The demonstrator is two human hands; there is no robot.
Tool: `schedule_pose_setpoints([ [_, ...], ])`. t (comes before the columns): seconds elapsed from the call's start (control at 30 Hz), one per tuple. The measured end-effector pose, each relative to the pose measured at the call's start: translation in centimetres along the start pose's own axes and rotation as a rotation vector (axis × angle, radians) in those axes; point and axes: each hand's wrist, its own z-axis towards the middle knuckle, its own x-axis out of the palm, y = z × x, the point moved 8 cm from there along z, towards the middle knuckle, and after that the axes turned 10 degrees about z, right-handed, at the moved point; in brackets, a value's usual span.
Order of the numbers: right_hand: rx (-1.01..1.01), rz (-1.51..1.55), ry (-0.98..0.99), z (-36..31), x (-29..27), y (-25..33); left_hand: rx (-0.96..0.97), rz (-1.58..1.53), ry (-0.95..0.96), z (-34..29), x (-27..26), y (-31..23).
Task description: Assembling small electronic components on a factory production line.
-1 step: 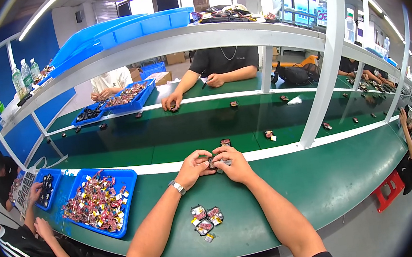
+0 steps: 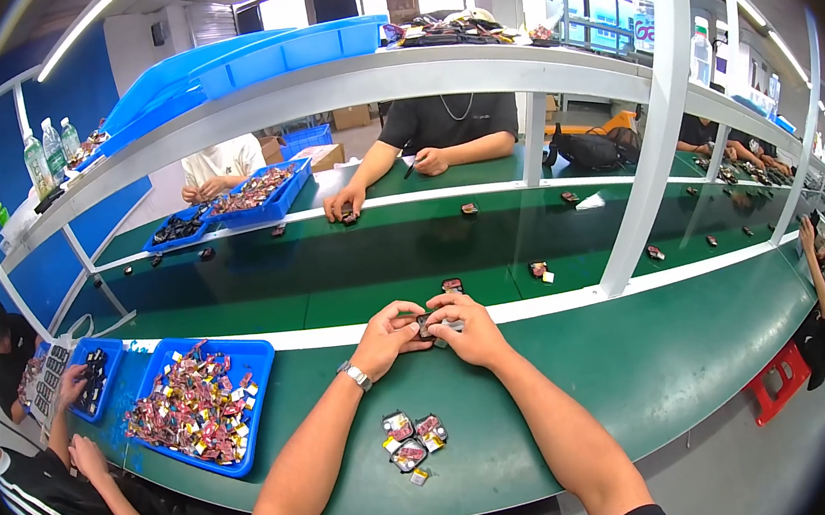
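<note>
Close to the white rail, my left hand and my right hand meet around a small dark casing. The fingers of both are closed on it and cover most of it, so its inside is hard to make out. A watch circles my left wrist. Just beyond my fingers, a similar black casing with a reddish circuit board lies on the conveyor belt. Between my forearms, a small cluster of black casings with reddish boards and yellow-and-white battery cells rests on the green table.
To my left is a blue tray heaped with boards and cells; a smaller blue tray holds black parts near a co-worker's hand. Casings dot the green belt. A white post rises ahead right. Across the belt, another person's hand touches a casing.
</note>
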Motion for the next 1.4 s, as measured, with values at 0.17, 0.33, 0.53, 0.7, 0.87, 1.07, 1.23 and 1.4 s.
schedule_pose_setpoints([
  [0.17,-0.048,-0.114,-0.004,-0.2,0.2,0.9,-0.006,0.026,-0.016,0.0,0.0,0.1],
  [0.33,-0.132,-0.235,-0.033,-0.4,0.6,2.9,0.012,0.027,-0.031,-0.1,-0.2,0.0],
  [0.53,-0.108,-0.196,-0.091,-0.6,0.8,2.8,0.025,-0.069,0.011,-0.1,-0.2,0.0],
  [0.7,-0.102,-0.142,-0.103,-0.6,0.6,2.1,0.040,-0.115,0.039,0.0,-0.2,0.1],
  [0.87,-0.132,-0.179,-0.101,-0.7,0.8,3.2,0.028,-0.119,0.028,-0.1,-0.3,0.2],
  [1.07,-0.162,-0.216,-0.155,-0.8,1.0,3.6,0.029,-0.124,0.016,-0.1,-0.3,0.2],
  [1.23,-0.287,-0.383,-0.128,-0.7,1.3,5.3,0.006,-0.116,0.004,0.0,-0.7,0.6],
  [1.4,-0.235,-0.242,-0.113,-0.6,0.9,5.0,0.066,-0.165,0.020,0.1,-0.8,0.1],
])
